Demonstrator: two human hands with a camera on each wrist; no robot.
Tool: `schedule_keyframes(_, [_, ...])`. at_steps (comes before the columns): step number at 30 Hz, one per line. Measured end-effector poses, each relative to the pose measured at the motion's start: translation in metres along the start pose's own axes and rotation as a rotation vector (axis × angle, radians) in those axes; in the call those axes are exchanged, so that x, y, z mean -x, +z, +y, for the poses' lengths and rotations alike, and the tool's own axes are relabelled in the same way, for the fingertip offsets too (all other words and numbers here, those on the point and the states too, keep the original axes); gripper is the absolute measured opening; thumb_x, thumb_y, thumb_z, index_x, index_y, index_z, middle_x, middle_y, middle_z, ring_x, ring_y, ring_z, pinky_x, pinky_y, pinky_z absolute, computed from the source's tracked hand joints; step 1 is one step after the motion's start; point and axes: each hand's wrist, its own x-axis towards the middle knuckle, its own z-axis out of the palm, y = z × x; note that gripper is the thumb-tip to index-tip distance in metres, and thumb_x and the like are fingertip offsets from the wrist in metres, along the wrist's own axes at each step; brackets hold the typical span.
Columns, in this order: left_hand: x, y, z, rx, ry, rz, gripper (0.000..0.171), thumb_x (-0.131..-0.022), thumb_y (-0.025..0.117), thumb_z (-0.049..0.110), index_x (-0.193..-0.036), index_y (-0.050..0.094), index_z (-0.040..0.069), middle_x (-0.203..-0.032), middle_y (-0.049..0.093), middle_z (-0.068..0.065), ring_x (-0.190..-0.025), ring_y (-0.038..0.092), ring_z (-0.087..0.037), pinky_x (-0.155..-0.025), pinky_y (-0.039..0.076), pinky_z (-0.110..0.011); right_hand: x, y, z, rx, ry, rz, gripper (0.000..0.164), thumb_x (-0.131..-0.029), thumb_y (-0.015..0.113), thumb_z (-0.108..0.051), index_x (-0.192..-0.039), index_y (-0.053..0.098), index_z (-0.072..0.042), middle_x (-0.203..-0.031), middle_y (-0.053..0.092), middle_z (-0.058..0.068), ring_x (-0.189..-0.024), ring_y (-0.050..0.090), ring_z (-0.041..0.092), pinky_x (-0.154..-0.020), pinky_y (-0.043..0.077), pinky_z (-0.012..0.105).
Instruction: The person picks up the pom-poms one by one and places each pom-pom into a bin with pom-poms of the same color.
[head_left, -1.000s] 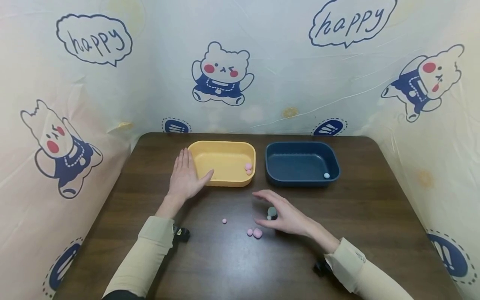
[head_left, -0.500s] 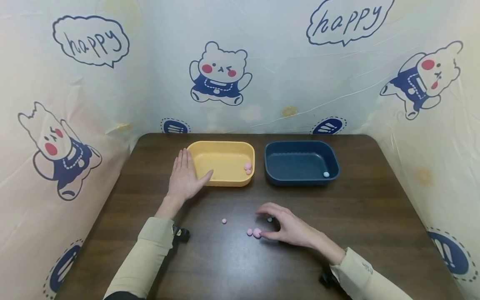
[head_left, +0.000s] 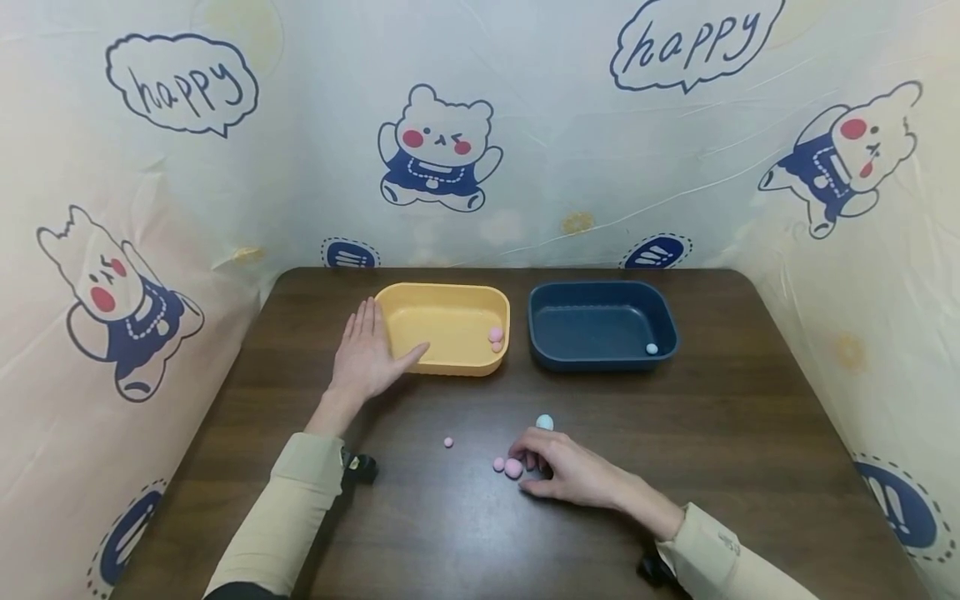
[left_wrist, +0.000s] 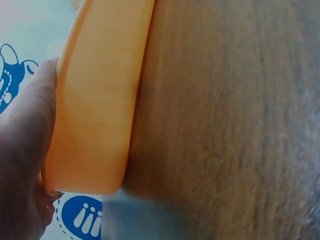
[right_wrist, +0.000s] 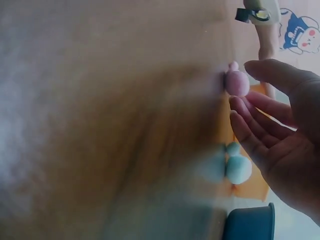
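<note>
Carefully: your right hand (head_left: 567,468), thumb and fingers parted, seems set for the larger pink ball (head_left: 513,468) at lower centre; pinch it without nudging the small pink ball (head_left: 498,464) beside it. Let your spread left hand (head_left: 365,354) brace the yellow tray (head_left: 446,325).

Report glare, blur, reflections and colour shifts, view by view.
Head view: mostly sharp, a pale glare patch on the tabletop; left wrist view: tabletop grain soft, the yellow tray more orange than in the head view; right wrist view: near tabletop badly blurred, a hazy bright patch at the left edge, the larger light-blue ball mirrored in the tabletop.
</note>
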Motion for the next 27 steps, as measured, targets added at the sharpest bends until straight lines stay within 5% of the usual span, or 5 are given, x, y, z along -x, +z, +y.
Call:
schedule_keyframes(15, [0.007,-0.003,-0.014,0.123,-0.013,-0.040,0.136,-0.091,0.051,0.093,-0.175,0.000,0.000,-0.186,-0.004,-0.021,-0.174,0.005,-0.045,-0.142,0.008,-0.060,-0.012,0.013,0.006,-0.017,-0.009,0.000,0.024,-0.100,0.082,-0.016,-0.122,0.073,-0.015,-0.106,0.067,-0.005,-0.092,0.059,0.006,-0.078,0.052,0.017])
schedule_keyframes(27, [0.003,-0.001,-0.014,0.115,0.012,-0.046,0.135,-0.090,0.051,0.093,-0.176,-0.007,0.006,-0.187,-0.012,-0.012,-0.174,0.003,-0.042,-0.142,0.007,-0.059,-0.010,0.012,0.007,-0.014,-0.008,0.029,0.020,-0.100,0.082,-0.015,-0.118,0.074,-0.016,-0.107,0.069,-0.005,-0.096,0.062,0.008,-0.084,0.054,0.019])
